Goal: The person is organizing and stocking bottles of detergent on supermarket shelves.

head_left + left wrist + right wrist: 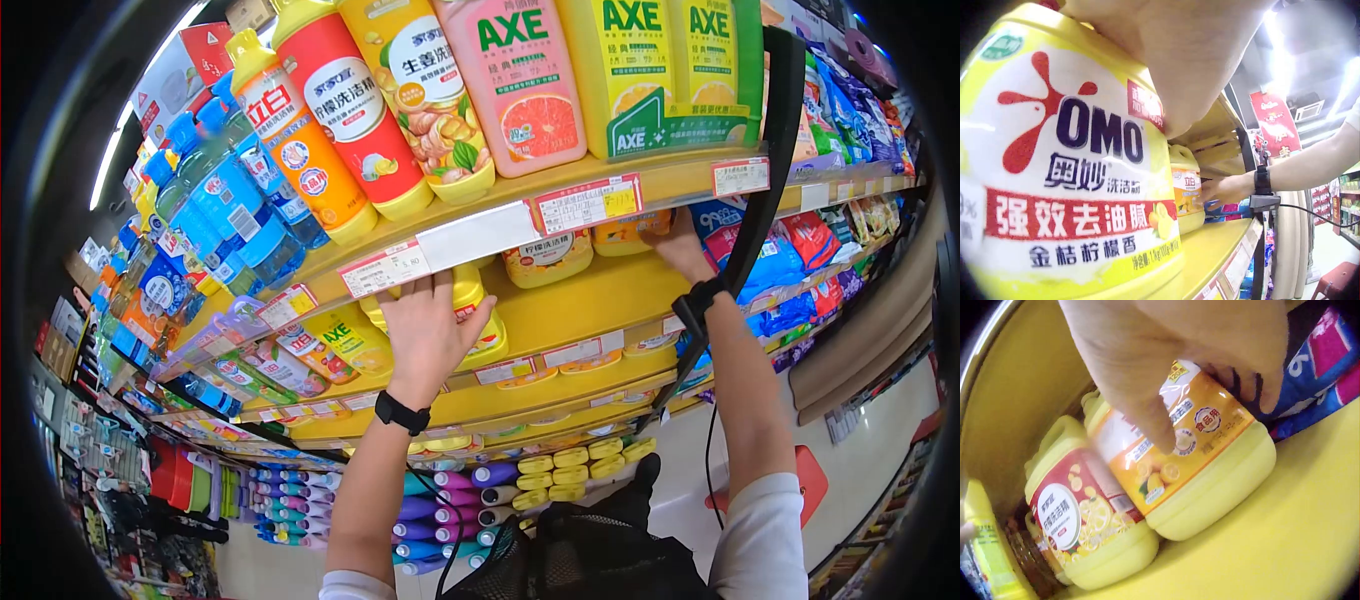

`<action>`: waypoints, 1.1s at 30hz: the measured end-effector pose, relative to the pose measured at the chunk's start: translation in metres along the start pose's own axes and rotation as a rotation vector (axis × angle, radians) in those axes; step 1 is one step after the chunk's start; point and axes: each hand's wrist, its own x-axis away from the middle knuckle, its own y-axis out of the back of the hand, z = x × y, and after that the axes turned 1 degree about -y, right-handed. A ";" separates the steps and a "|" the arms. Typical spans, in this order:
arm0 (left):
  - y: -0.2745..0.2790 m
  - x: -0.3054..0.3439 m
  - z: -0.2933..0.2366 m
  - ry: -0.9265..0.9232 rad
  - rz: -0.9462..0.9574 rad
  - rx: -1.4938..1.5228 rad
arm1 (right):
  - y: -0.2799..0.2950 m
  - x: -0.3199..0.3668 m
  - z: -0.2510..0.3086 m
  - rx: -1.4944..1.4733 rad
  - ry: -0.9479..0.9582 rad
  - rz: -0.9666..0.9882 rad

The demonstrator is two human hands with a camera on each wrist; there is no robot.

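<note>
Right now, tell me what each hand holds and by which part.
Left hand lies on top of the OMO jug; a closed grip cannot be told. Right hand grips the orange-labelled jug across its labelled side.

Bright overhead store lighting, fisheye-warped edges — close hands blurred
</note>
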 end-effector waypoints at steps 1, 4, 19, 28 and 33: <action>-0.002 0.002 0.000 -0.011 -0.041 0.004 | 0.004 -0.003 0.007 -0.091 -0.055 0.045; -0.006 0.004 0.002 -0.023 -0.088 0.028 | 0.015 -0.014 0.034 -0.267 -0.206 0.164; -0.009 0.003 0.003 -0.026 -0.125 0.034 | -0.048 0.006 0.076 -0.235 -0.049 0.190; -0.009 0.003 -0.001 0.001 -0.106 0.001 | -0.105 0.028 0.124 -0.155 -0.038 0.119; -0.007 -0.002 -0.013 0.081 -0.039 -0.022 | -0.080 0.052 0.131 -0.163 -0.073 0.179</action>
